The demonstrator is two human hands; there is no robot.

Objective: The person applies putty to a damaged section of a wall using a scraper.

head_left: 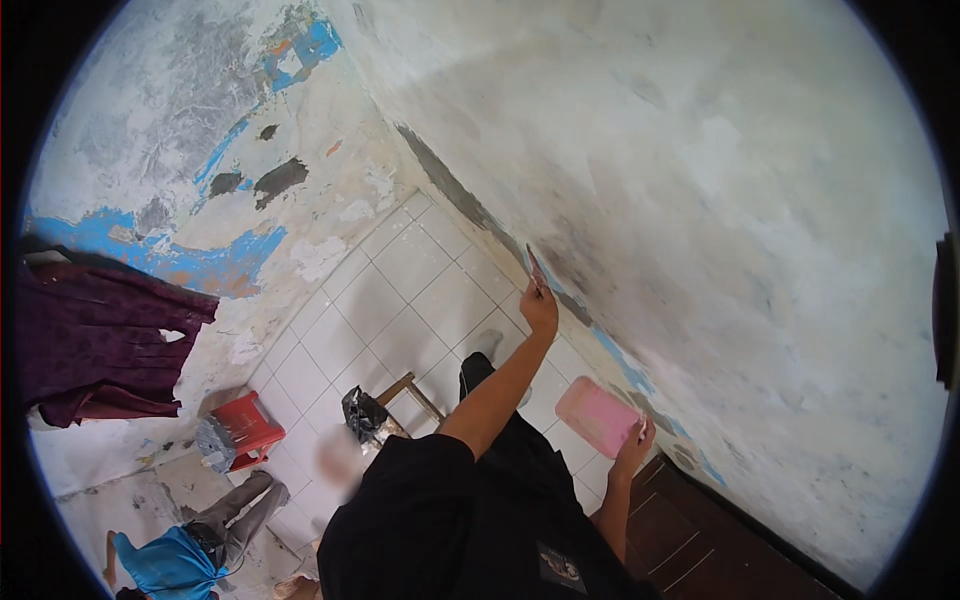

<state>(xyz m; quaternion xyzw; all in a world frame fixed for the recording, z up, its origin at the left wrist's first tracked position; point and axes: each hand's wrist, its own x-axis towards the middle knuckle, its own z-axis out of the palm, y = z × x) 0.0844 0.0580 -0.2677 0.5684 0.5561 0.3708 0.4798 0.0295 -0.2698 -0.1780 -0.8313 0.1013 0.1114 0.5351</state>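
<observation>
Left hand [540, 312]: was closed around a thin flat scraper [537, 270], whose blade pointed away from the body along the base of the right-hand wall [720, 220]; whether it touched the plaster could not be told.
Right hand [632, 452]: grasped the near right corner of a pink tray [600, 415].
Tray position: the rounded rectangle was held over the floor, near the same wall, to the right of the scraper; pale residue marked its surface.
Right-hand wall: was off-white, with dark grey and blue patches along its lower edge.
Left-hand wall [335, 215]: bore peeling blue paint and grey patches; a maroon garment [100, 340] hung against it.
Tiled floor [410, 290]: supported a wooden frame [425, 397] beside a black plastic bag [360, 408], and a red plastic stool [250, 425] near the left-hand wall.
Lower left: a co-worker [170, 562] wore a blue top and grey trousers.
Lower right: dark brown panelling [685, 530] adjoined the wall.
</observation>
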